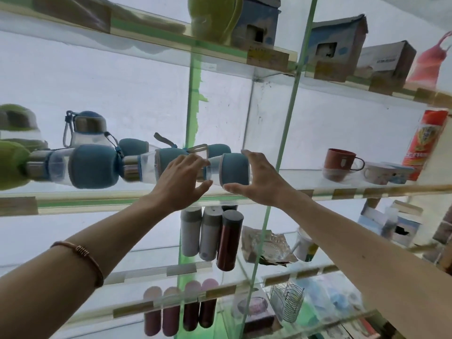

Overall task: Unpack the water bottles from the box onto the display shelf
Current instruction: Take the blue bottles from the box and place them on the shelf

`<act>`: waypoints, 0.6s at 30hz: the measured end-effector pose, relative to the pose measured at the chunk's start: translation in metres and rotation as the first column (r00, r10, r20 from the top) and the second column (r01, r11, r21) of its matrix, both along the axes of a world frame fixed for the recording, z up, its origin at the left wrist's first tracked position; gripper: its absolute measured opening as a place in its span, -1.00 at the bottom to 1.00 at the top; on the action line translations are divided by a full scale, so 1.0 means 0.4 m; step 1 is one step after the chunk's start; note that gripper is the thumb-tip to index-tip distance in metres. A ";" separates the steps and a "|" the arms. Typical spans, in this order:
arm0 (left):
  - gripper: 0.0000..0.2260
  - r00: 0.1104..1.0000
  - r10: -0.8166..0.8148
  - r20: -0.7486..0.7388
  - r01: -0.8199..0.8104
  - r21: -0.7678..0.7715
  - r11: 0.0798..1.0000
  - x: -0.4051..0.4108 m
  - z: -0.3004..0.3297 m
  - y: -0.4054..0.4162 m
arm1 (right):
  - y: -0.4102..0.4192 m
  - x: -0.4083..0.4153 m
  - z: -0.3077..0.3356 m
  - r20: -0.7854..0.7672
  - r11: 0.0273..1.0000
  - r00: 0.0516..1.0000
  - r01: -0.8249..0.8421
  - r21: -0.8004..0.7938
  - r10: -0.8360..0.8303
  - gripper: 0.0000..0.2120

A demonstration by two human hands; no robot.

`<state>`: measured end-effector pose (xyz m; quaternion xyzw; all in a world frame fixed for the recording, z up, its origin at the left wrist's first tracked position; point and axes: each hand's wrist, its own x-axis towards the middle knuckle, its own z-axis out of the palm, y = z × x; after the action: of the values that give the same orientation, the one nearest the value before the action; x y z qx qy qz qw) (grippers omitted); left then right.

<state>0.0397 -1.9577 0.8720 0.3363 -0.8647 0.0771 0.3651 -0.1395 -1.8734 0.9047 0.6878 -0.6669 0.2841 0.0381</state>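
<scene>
A clear water bottle with a blue sleeve (234,170) lies on its side on the middle glass shelf (151,200). My left hand (179,179) grips its clear neck end, thumb underneath. My right hand (260,178) cups the blue base end, fingers over and thumb under. To the left, more blue-sleeved bottles lie in a row (93,166) (168,159), and one stands upright behind them (89,129). Green-sleeved bottles (12,162) lie at the far left edge. The box is out of view.
A green-edged vertical glass divider (286,143) stands just right of my right hand. Beyond it are mugs (342,165) and a red spray can (426,143). Flasks (210,233) stand on the shelf below; cardboard boxes (337,48) sit on the shelf above.
</scene>
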 end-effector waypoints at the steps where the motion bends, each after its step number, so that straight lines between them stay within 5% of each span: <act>1: -0.59 1.000 -0.003 -0.021 0.003 0.021 1.000 -0.005 -0.002 0.019 | 0.014 -0.001 0.000 0.007 1.000 1.000 -0.020 0.007 0.019 -0.13; 9: -0.67 0.943 0.072 -0.326 0.025 0.285 0.958 -0.037 -0.068 0.177 | 0.157 0.004 0.003 0.069 0.970 0.968 -0.242 0.022 0.240 -0.27; 18: -0.71 0.874 0.346 -0.341 -0.163 0.466 0.869 0.125 -0.188 0.384 | 0.225 0.120 -0.058 0.096 0.873 0.879 -0.475 0.112 0.466 -0.32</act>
<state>0.0899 -1.8041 0.7968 0.5295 -0.7098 -0.1367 0.4440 -0.0915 -1.7832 0.8816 0.8206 -0.4976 0.2628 -0.0997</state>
